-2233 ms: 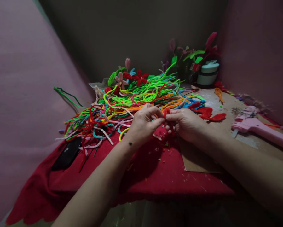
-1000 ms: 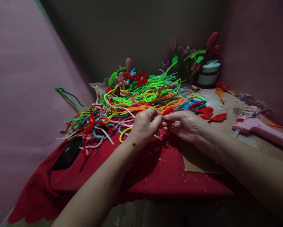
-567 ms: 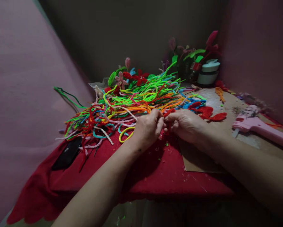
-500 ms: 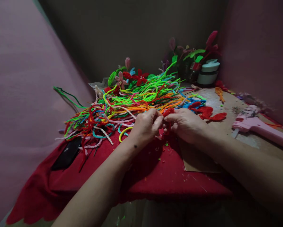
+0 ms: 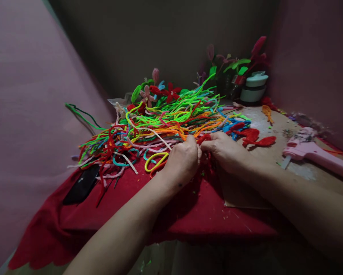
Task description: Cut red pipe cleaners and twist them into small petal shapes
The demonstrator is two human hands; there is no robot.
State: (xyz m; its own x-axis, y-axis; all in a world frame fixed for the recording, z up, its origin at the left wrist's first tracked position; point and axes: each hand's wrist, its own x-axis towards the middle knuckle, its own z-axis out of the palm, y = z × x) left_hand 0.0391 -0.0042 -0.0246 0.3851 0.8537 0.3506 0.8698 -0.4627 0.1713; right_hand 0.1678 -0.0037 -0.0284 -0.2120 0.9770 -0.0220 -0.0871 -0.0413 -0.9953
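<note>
A red pipe cleaner piece [image 5: 203, 138] is pinched between both hands at the near edge of a large tangle of coloured pipe cleaners [image 5: 171, 118]. My left hand [image 5: 184, 158] is closed on it, knuckles up, its fingertips mostly hidden behind the back of the hand. From the other side, my right hand [image 5: 224, 151] grips it with thumb and forefinger. The two hands almost touch. Just right of them lie red fuzzy petals [image 5: 257, 139]. Left of my left hand are bent loops of yellow pipe cleaner [image 5: 156, 162].
A pink glue gun [image 5: 311, 151] rests on a cardboard sheet [image 5: 277, 122] at the right. Behind stand a pale lidded container [image 5: 254, 87] and fuzzy flowers [image 5: 171, 93]. A black phone-like object [image 5: 82, 186] lies on the red cloth [image 5: 125, 212] at the left.
My left hand has turned, its knuckles rolling upward and its fingers closing in nearer my right hand. Less of the red piece shows now. The right hand has hardly moved.
</note>
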